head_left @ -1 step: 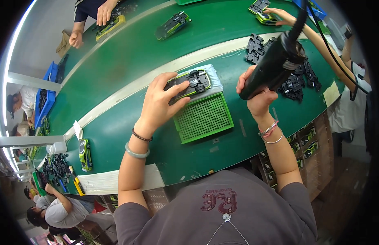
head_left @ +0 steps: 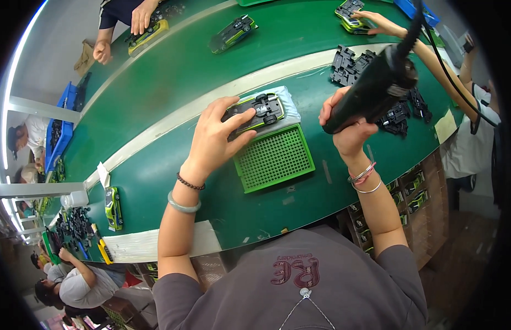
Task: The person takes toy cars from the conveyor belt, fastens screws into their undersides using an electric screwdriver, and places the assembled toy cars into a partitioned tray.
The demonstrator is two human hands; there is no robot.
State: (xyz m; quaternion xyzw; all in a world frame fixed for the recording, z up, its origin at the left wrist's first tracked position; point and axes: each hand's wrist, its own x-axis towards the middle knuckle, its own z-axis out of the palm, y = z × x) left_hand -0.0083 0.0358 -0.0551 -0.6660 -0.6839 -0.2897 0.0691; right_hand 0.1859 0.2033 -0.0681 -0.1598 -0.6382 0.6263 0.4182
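A toy car (head_left: 261,111) with a lime-green body lies upside down, its black underside and wheels facing up. It rests on a pale blue wrapped pad (head_left: 289,105). My left hand (head_left: 214,135) grips the car from the left, fingers across the underside and thumb on the near side. In my right hand (head_left: 349,124) is a black corded power screwdriver (head_left: 368,91), tilted with its cable end up and to the right. Its tip is hidden behind my hand. A green perforated basket (head_left: 275,159) sits just in front of the pad, between my hands.
Black chassis parts (head_left: 346,66) are heaped beyond and right of the screwdriver. Another toy car (head_left: 233,34) lies on the far side of the green table (head_left: 156,154). A lime car (head_left: 113,208) stands at the left. Co-workers' hands (head_left: 379,25) work across the table.
The upper end of the screwdriver has swung slightly to the right. My left hand and the car under it stay in place.
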